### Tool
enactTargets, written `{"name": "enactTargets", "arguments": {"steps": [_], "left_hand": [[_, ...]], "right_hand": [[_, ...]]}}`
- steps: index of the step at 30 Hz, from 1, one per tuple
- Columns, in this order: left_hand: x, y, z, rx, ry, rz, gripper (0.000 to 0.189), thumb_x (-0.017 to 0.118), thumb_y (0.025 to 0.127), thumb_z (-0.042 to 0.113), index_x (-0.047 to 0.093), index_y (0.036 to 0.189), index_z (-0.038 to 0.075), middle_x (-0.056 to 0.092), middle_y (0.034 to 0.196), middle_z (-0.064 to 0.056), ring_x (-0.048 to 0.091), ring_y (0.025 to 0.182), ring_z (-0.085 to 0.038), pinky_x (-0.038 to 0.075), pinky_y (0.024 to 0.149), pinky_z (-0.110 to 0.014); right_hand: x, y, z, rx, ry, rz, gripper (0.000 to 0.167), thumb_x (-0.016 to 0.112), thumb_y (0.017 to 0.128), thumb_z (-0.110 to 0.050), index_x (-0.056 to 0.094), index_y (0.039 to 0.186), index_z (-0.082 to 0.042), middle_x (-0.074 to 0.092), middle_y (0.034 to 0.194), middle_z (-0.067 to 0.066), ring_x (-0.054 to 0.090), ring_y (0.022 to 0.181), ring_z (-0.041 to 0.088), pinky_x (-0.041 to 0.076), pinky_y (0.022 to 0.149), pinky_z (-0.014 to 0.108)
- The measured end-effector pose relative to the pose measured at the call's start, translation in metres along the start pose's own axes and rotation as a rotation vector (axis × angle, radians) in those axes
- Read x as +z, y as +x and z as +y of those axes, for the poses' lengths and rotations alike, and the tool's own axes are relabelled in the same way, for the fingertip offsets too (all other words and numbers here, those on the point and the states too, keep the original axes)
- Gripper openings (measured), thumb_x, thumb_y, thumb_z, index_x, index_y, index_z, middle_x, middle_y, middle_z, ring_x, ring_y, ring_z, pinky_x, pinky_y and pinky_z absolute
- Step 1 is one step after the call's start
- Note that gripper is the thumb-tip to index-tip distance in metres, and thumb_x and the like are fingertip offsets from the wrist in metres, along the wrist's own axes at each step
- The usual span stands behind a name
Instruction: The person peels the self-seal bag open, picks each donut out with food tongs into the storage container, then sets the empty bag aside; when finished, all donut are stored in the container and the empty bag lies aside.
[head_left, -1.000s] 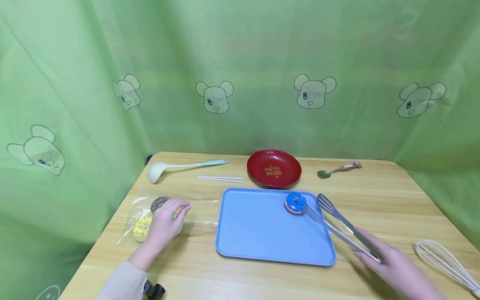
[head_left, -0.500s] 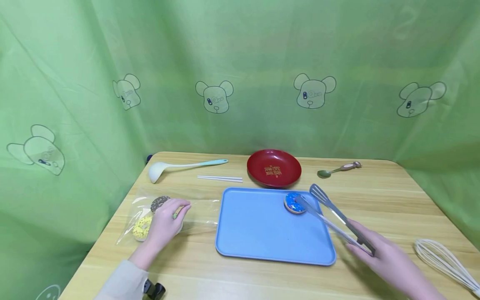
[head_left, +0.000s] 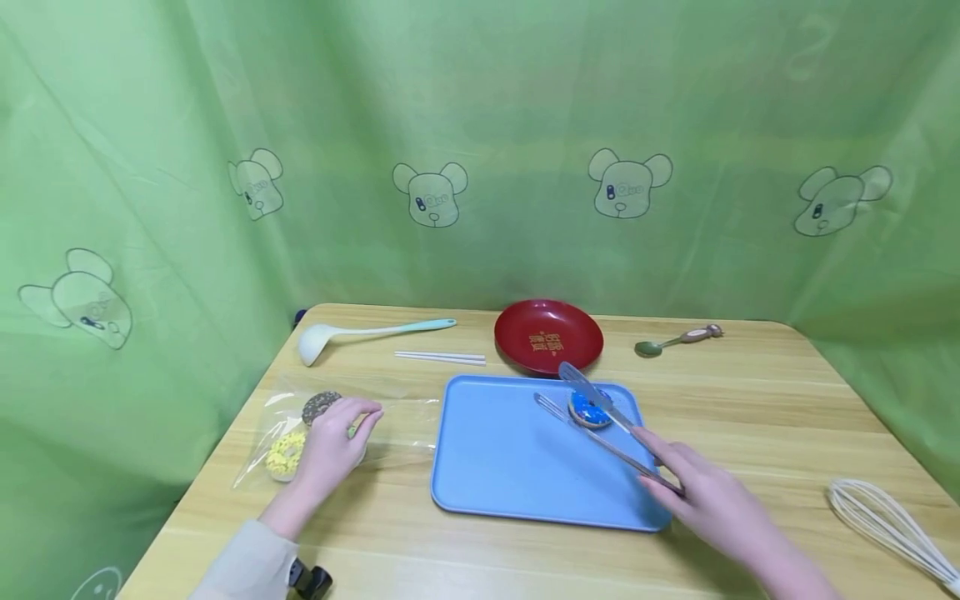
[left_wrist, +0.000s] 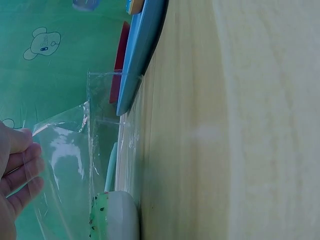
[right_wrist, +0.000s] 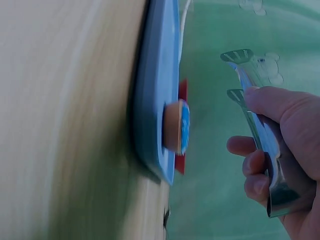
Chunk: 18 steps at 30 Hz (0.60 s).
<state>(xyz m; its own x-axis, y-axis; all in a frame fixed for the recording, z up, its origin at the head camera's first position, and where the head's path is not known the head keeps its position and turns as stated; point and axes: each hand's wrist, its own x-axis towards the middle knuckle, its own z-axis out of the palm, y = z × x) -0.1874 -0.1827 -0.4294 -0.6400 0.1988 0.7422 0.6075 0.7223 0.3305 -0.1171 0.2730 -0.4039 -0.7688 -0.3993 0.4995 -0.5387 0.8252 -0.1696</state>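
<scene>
My left hand [head_left: 330, 446] pinches the upper film of a clear plastic bag [left_wrist: 62, 165], lifting it. Inside lie a chocolate-coloured doughnut [head_left: 318, 406], a yellow doughnut [head_left: 281, 457] and a green-topped doughnut [left_wrist: 98, 217], mostly hidden behind the hand in the head view. In my right hand [head_left: 708, 497] is a pair of metal tongs [right_wrist: 272, 142] with slotted tips, gripped with the jaws spread apart. They hang over a blue tray [head_left: 502, 475], and in the head view overlap the blue-iced doughnut [head_left: 580, 408] lying near its back right corner.
Behind the tray sits a red plate [head_left: 517, 333]. A ladle [head_left: 315, 340] and white chopsticks [head_left: 441, 357] lie at the back left, a spoon [head_left: 649, 349] at the back right. A whisk [head_left: 885, 521] rests by the right edge. Green curtain [head_left: 525, 250] surrounds the table.
My right hand has carried the tongs leftward, from the doughnut's right side to across it above the tray. My left hand and the bag stay put; the doughnut has not moved.
</scene>
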Motion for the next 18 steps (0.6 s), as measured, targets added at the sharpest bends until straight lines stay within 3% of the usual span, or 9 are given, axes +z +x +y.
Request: {"name": "enactTargets", "arguments": {"steps": [10,13,18], "left_hand": [[0.0,0.0,-0.001,0.002,0.008,0.004,0.013,0.075,0.075,0.003,0.069,0.087,0.005,0.069,0.085,-0.006,0.064,0.08,-0.02,0.054,0.073,-0.033],[0.0,0.0,0.0,0.003,0.009,0.001,0.014,0.075,0.075,0.003,0.069,0.087,0.005,0.069,0.085,-0.006,0.064,0.08,-0.02,0.054,0.074,-0.034],[0.0,0.0,0.0,0.01,0.003,0.005,0.015,0.075,0.074,0.002,0.069,0.087,0.004,0.069,0.085,-0.006,0.064,0.08,-0.02,0.054,0.073,-0.034]], "right_hand": [[0.021,0.025,-0.02,-0.012,0.035,-0.094,0.07,0.079,0.075,-0.021,0.046,0.137,-0.022,0.05,0.08,-0.007,0.041,0.061,0.001,0.04,0.048,0.014],[0.027,0.031,-0.026,-0.009,0.046,-0.12,0.069,0.077,0.077,-0.025,0.045,0.138,-0.023,0.056,0.087,-0.005,0.049,0.069,0.004,0.048,0.054,0.016],[0.039,0.043,-0.036,-0.072,0.038,-0.105,0.067,0.077,0.077,-0.027,0.047,0.136,-0.02,0.063,0.104,0.003,0.06,0.084,0.012,0.056,0.067,0.029]]}}
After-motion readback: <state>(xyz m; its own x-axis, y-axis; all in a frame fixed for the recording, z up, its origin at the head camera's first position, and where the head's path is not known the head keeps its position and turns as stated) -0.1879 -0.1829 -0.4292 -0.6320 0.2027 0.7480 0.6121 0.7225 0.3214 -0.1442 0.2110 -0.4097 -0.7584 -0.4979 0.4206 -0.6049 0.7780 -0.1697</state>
